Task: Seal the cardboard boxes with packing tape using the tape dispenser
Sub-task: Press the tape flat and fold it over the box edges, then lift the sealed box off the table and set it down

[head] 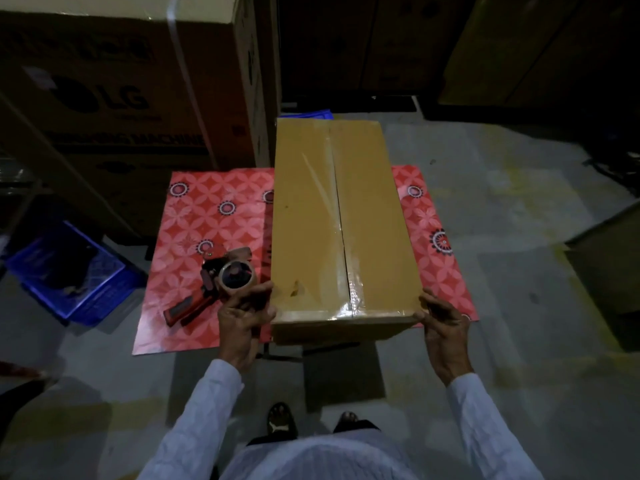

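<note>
A long brown cardboard box [367, 216] stands on a small table with a red patterned top [194, 216]. Clear tape runs along its centre seam and across its near edge. My left hand [246, 315] holds the box's near left corner, fingers curled against its side. My right hand [441, 318] holds the near right corner the same way. A red and black tape dispenser [221, 278] with a roll of tape lies on the table just left of the box, right beside my left hand, and neither hand holds it.
A large printed appliance carton [117, 98] stands behind the table at the left. A blue plastic crate [69, 271] sits on the floor to the left. More dark cartons line the back, and another box [613, 275] is at the right. My feet stand below the table.
</note>
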The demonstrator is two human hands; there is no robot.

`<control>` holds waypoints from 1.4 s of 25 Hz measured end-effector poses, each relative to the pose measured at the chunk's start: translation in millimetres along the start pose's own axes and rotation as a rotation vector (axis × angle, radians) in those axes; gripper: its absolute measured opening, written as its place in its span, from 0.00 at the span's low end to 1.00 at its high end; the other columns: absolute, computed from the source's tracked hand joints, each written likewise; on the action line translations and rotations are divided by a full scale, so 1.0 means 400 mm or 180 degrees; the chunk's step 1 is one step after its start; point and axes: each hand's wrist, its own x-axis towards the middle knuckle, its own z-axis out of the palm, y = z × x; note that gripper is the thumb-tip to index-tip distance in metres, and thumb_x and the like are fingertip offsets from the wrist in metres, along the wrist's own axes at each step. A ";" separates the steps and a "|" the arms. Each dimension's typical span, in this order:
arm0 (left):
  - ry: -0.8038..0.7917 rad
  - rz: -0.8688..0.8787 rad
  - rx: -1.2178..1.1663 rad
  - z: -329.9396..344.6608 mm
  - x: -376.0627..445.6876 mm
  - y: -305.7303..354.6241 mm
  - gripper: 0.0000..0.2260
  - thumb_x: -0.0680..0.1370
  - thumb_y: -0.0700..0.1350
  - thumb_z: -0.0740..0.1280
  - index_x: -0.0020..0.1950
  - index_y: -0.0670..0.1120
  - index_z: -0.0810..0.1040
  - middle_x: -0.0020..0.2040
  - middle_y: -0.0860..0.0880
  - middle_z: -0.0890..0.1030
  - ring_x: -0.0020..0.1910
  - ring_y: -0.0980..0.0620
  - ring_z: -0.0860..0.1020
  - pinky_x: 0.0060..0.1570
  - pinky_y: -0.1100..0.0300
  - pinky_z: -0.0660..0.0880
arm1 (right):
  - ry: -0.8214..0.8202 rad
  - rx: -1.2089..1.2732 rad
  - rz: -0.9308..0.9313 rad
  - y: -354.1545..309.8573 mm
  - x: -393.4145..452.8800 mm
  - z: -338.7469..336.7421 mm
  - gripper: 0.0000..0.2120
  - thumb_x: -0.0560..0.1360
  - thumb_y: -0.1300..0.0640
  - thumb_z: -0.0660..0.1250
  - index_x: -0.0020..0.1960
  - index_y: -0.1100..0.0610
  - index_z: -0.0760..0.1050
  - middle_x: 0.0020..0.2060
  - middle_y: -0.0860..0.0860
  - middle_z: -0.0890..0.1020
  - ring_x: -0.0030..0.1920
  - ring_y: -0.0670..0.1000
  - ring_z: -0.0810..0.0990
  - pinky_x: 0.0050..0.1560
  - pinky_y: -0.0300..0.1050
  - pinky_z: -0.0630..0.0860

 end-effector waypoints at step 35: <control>0.1404 0.0485 0.3015 0.240 0.096 0.443 0.40 0.71 0.64 0.76 0.78 0.71 0.59 0.78 0.50 0.64 0.77 0.50 0.63 0.75 0.46 0.65 | -0.2778 -0.3469 -0.1179 -0.389 0.374 0.640 0.51 0.58 0.20 0.71 0.77 0.26 0.57 0.77 0.51 0.60 0.77 0.64 0.61 0.71 0.73 0.68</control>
